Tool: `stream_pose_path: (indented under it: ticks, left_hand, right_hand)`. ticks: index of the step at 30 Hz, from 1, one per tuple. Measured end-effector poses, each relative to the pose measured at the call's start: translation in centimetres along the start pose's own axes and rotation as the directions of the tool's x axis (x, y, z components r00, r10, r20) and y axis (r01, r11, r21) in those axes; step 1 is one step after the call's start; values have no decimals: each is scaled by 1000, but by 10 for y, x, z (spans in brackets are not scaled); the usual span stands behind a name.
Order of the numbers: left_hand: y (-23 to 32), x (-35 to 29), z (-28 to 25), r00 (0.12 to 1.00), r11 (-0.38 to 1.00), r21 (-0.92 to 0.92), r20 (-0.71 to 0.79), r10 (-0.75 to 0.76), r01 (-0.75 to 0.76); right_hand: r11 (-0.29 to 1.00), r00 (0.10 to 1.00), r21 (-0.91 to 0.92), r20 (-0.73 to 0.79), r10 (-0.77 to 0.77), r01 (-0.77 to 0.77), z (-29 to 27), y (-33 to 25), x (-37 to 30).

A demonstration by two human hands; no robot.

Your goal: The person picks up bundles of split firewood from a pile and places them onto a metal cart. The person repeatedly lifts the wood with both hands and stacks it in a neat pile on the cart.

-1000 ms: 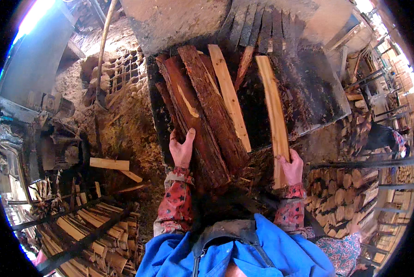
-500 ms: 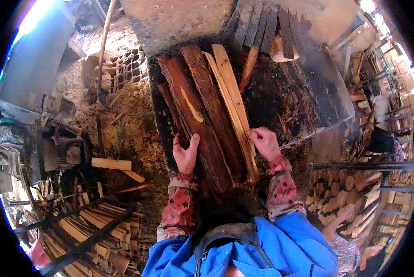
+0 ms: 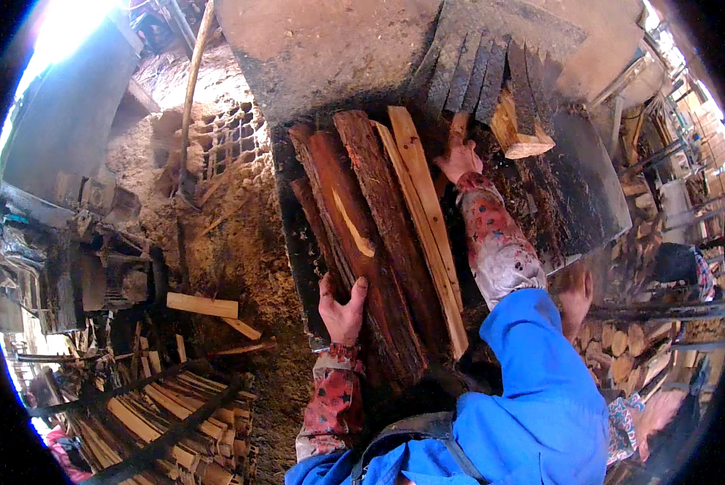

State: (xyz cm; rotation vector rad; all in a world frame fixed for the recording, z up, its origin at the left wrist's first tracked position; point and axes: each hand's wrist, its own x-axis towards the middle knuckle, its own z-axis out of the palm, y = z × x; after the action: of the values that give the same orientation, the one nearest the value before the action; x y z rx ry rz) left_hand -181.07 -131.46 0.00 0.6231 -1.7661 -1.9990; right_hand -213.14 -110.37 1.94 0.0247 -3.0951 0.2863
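Several bark slabs (image 3: pixel 395 222) line the tabletop's (image 3: pixel 592 190) left edge, seemingly steadied by the left hand (image 3: pixel 344 315), fingers spread; whether the right hand (image 3: pixel 461 162) grips is unclear.

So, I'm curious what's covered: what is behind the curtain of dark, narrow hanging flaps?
A pale, split wooden block pokes out under the dark flaps; its far end is hidden. The bare right hand is near their lower ends. Anything deeper behind them is covered.

Rough timber workshop, with racked wood strips (image 3: pixel 132 415) and stacked logs (image 3: pixel 621 369)
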Motion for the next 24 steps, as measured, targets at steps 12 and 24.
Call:
stream_pose_path:
  ticks: [12, 24]
  left_hand:
    - [10, 0, 2, 998, 999, -14, -24, -53, 52]
    - [8, -4, 5, 1000, 997, -79, -25, -19, 17]
  right_hand:
    - [882, 953, 399, -258, -156, 252, -15, 22, -89]
    - [708, 898, 552, -284, -337, 440, -83, -46, -277]
